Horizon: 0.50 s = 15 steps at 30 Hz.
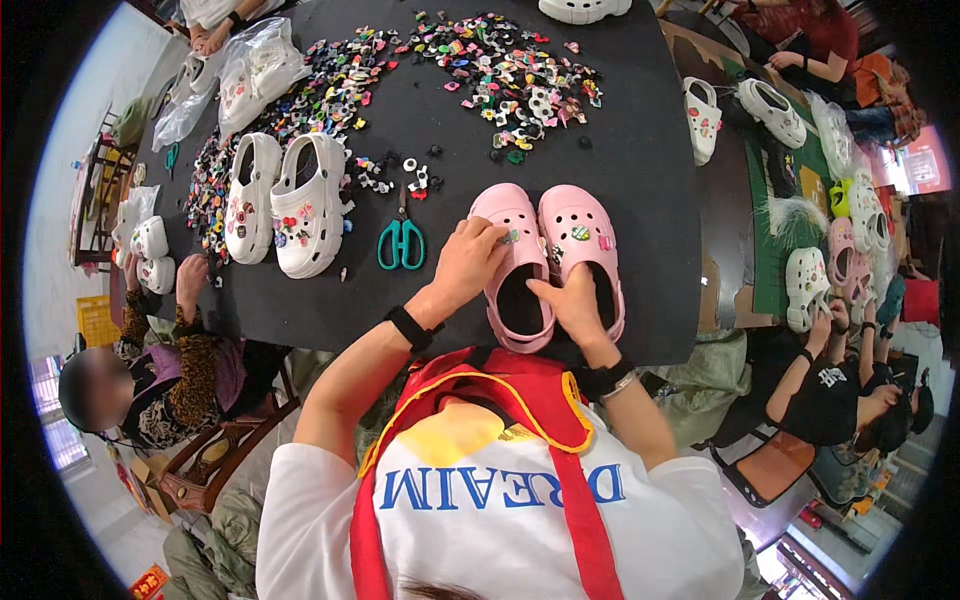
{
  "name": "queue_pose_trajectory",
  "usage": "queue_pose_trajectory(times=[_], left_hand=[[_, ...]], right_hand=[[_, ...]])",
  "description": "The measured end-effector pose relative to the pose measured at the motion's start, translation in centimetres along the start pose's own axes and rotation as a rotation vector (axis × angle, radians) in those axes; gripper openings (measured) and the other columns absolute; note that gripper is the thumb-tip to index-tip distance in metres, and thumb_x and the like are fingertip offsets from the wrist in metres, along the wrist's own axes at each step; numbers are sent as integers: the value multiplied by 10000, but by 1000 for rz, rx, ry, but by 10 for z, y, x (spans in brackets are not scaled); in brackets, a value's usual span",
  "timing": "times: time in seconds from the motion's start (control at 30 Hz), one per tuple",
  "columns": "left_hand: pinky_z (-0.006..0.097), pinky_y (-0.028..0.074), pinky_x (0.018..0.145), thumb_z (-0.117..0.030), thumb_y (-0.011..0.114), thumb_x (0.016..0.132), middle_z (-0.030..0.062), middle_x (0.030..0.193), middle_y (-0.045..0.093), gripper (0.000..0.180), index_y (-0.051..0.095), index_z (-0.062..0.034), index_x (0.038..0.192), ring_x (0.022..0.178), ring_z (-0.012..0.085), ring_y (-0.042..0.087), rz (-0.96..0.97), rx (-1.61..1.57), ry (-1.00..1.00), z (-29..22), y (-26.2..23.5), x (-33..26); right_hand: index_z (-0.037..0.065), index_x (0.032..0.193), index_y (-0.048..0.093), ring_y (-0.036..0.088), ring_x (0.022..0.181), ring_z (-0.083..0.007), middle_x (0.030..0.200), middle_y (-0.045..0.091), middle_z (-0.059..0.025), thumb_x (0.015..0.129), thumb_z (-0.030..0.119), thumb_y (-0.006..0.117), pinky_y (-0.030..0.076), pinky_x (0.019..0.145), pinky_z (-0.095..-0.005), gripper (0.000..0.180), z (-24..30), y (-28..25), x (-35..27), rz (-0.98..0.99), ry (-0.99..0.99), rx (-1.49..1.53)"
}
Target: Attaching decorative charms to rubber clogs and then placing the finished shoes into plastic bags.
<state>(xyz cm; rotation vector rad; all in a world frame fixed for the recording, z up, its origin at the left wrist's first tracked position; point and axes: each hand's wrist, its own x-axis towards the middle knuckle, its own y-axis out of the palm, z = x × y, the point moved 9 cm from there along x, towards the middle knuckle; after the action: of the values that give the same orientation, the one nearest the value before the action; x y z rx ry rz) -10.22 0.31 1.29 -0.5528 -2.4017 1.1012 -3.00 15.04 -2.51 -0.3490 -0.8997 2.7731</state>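
Two pink clogs (pixel 580 222) stand side by side at the table's near edge, toes pointing away from me. The left pink clog (pixel 500 203) has a small green shoe charm (pixel 511 237) on its upper. My left hand (pixel 466 265) is closed at that clog's upper, fingertips by the charm; its thumb is partly hidden. My right hand (pixel 577 305) grips the adjoining sides of the clogs, with its thumb over the left one's opening and its other fingers down inside the right one. Several small charms sit on the right clog's upper.
Teal-handled scissors (pixel 401 243) lie left of my left hand. Beyond them stand white clogs (pixel 307 205) with charms. Loose charms (pixel 520 85) are heaped farther back on the black table (pixel 640 150). Other people work at the left and at a table on the right.
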Motion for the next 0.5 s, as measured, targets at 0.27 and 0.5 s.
queue_pose_trajectory(times=[0.27, 0.5], left_hand=[[361, 449, 679, -159, 620, 741, 96, 819, 540, 145, 565, -46, 814, 778, 276, 535, -80, 77, 47, -8, 4, 4], [340, 453, 631, -168, 624, 749, 78, 783, 541, 148, 568, -38, 792, 735, 255, 547, -41, -3, -60, 2, -7, 12]], right_hand=[[-19, 996, 558, 520, 934, -393, 972, 565, -239, 700, 221, 624, 368, 795, -482, 386, -9, 10, 5, -214, 13, -117], [-45, 958, 570, 590, 800, -361, 829, 608, -233, 699, 166, 585, 440, 710, -387, 335, -8, -1, 11, -219, 13, 73]])
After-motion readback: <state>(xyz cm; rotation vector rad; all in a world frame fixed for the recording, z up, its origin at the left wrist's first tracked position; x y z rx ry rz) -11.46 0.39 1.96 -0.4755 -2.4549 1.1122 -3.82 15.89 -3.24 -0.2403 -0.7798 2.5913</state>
